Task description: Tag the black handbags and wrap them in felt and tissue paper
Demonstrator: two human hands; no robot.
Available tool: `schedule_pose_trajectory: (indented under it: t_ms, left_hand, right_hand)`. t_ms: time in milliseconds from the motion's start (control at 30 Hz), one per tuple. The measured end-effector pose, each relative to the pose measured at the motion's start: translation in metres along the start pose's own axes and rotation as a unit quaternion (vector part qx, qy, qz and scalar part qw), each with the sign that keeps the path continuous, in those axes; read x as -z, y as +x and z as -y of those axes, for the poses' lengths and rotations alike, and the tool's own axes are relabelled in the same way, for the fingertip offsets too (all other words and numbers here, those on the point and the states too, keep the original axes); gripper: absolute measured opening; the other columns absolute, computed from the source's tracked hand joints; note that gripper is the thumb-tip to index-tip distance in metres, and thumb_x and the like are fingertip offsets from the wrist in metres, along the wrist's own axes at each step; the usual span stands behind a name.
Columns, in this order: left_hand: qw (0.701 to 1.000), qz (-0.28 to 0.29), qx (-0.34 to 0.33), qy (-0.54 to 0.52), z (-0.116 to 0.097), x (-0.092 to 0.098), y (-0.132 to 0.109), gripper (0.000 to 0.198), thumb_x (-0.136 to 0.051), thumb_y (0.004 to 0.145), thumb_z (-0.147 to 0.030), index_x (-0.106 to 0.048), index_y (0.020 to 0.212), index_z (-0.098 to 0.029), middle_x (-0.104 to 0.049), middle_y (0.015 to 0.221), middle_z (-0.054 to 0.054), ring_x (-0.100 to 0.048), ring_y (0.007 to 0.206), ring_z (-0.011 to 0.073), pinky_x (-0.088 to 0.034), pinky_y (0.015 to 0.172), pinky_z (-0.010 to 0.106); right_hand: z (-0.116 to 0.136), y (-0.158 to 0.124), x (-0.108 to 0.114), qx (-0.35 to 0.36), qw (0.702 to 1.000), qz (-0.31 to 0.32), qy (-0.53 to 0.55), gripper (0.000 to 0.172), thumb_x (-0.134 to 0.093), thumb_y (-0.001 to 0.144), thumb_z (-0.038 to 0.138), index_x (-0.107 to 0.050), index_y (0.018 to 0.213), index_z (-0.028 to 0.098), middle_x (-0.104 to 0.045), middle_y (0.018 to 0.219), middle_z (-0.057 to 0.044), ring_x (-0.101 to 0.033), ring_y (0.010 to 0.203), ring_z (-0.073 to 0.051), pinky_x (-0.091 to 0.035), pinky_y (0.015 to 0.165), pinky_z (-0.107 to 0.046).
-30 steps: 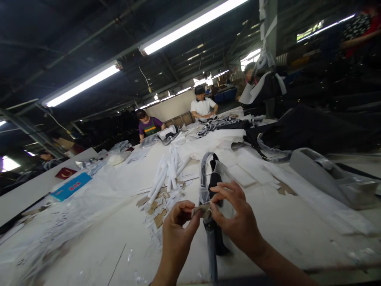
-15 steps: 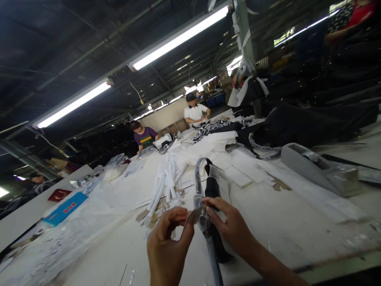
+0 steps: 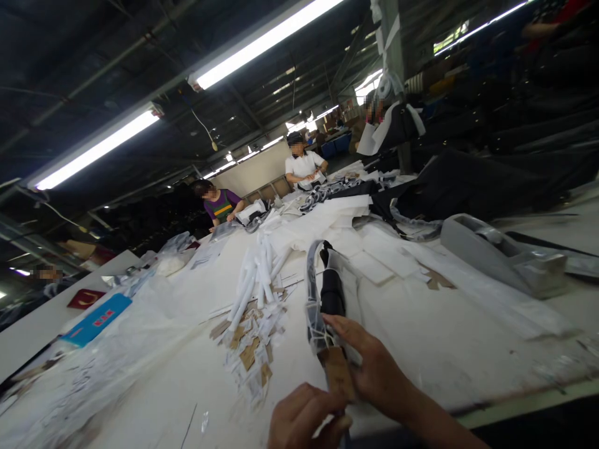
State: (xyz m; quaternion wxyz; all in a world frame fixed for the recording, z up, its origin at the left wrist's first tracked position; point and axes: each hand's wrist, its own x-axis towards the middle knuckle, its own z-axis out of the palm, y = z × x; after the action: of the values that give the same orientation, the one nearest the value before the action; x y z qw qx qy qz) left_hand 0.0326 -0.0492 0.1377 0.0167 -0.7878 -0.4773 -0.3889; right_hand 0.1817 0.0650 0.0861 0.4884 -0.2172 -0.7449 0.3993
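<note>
A curved handle (image 3: 311,287) wrapped in clear plastic lies on the table in front of me, beside a black rolled piece (image 3: 332,293). Below the handle's wrapped end hangs a brown card tag (image 3: 339,373), with pale string or crumpled plastic above it. My left hand (image 3: 306,415) is closed, its fingers pinching the tag's lower edge. My right hand (image 3: 374,365) curls round the wrapped handle from the right, index finger lying along it. Its thumb and the far side of its grip are hidden.
Paper and card scraps (image 3: 253,352) and white strips (image 3: 257,274) lie left of the handle. A grey tape dispenser (image 3: 500,255) stands at right, near white sheets (image 3: 384,262). A blue box (image 3: 98,319) sits at left. Two people (image 3: 219,202) work across the table.
My left hand has moved down and right, and the tag now hangs flat with its brown face showing. My right hand stays at the handle. The view has shifted slightly.
</note>
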Motion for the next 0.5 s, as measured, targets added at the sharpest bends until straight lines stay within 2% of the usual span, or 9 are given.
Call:
schedule_pose_trajectory:
  t_ms: [67,133,167,233,267,300,367,433,500]
  left_hand:
    - [0.98,-0.054,0.173,-0.083,0.015,0.006,-0.01,0.026,-0.051,0.099,-0.039,-0.07,0.093,-0.024,-0.074,0.073,0.002,-0.071,0.066,0.0149,-0.057,0.066,0.023]
    - [0.925,-0.11,0.328,-0.156,0.028,-0.002,-0.018,0.033,-0.05,0.097,-0.048,-0.071,0.1,-0.022,-0.076,0.086,0.007,-0.074,0.079,0.0201,-0.06,0.074,0.029]
    - [0.898,-0.124,0.381,-0.183,0.032,-0.012,-0.021,0.036,-0.056,0.093,-0.051,-0.07,0.107,-0.02,-0.077,0.097,0.01,-0.074,0.089,0.0238,-0.06,0.078,0.033]
    - [0.869,-0.126,0.427,-0.215,0.036,-0.039,-0.023,0.053,-0.072,0.079,-0.05,-0.066,0.121,-0.019,-0.07,0.122,0.014,-0.067,0.112,0.0305,-0.057,0.09,0.039]
    - [0.866,-0.127,0.436,-0.211,0.036,-0.055,-0.022,0.063,-0.079,0.071,-0.046,-0.063,0.126,-0.02,-0.066,0.129,0.014,-0.063,0.119,0.0326,-0.053,0.097,0.041]
    - [0.865,-0.126,0.442,-0.2,0.034,-0.069,-0.02,0.069,-0.083,0.064,-0.04,-0.062,0.127,-0.02,-0.065,0.131,0.014,-0.059,0.123,0.0341,-0.049,0.103,0.043]
    - [0.857,-0.141,0.46,-0.187,0.031,-0.092,-0.014,0.067,-0.082,0.064,-0.036,-0.061,0.126,-0.021,-0.069,0.123,0.013,-0.062,0.119,0.0345,-0.048,0.104,0.045]
    - [0.842,-0.162,0.475,-0.197,0.032,-0.1,-0.007,0.057,-0.078,0.069,-0.038,-0.063,0.121,-0.022,-0.074,0.109,0.011,-0.068,0.106,0.0337,-0.053,0.096,0.045]
    - [0.826,-0.201,0.483,-0.209,0.041,-0.093,-0.002,0.047,-0.074,0.073,-0.043,-0.066,0.114,-0.023,-0.076,0.103,0.01,-0.069,0.102,0.0341,-0.054,0.093,0.045]
  right_hand:
    - [-0.007,-0.01,0.013,-0.039,0.998,-0.031,-0.042,0.053,-0.062,0.088,0.022,-0.055,0.14,0.027,-0.059,0.14,-0.007,-0.055,0.13,-0.025,-0.044,0.112,-0.042]
    - [-0.017,-0.022,0.021,-0.11,0.988,-0.081,-0.068,0.044,-0.06,0.091,0.031,-0.061,0.134,0.025,-0.063,0.136,-0.009,-0.06,0.124,-0.026,-0.048,0.108,-0.043]
    - [-0.024,-0.028,0.022,-0.151,0.981,-0.101,-0.069,0.041,-0.058,0.092,0.036,-0.063,0.132,0.025,-0.064,0.134,-0.009,-0.062,0.122,-0.026,-0.05,0.106,-0.043]
    - [-0.035,-0.038,0.021,-0.218,0.967,-0.124,-0.045,0.041,-0.056,0.094,0.044,-0.066,0.127,0.023,-0.067,0.131,-0.009,-0.064,0.119,-0.026,-0.053,0.102,-0.041]
    - [-0.039,-0.042,0.02,-0.239,0.963,-0.126,-0.025,0.042,-0.056,0.094,0.047,-0.068,0.126,0.023,-0.067,0.13,-0.009,-0.064,0.119,-0.026,-0.053,0.101,-0.04]
    - [-0.043,-0.045,0.019,-0.254,0.959,-0.122,-0.005,0.043,-0.056,0.093,0.048,-0.068,0.125,0.022,-0.068,0.129,-0.009,-0.065,0.119,-0.026,-0.053,0.101,-0.039]
    - [-0.049,-0.049,0.019,-0.279,0.955,-0.101,0.019,0.045,-0.059,0.09,0.051,-0.069,0.124,0.024,-0.07,0.126,-0.008,-0.066,0.116,-0.026,-0.054,0.1,-0.037]
    - [-0.055,-0.05,0.022,-0.307,0.949,-0.069,0.02,0.046,-0.062,0.086,0.054,-0.07,0.123,0.027,-0.071,0.124,-0.005,-0.068,0.113,-0.026,-0.055,0.098,-0.034]
    - [-0.059,-0.049,0.028,-0.332,0.942,-0.048,0.009,0.046,-0.064,0.082,0.056,-0.072,0.12,0.03,-0.072,0.121,-0.004,-0.069,0.111,-0.026,-0.055,0.096,-0.031]
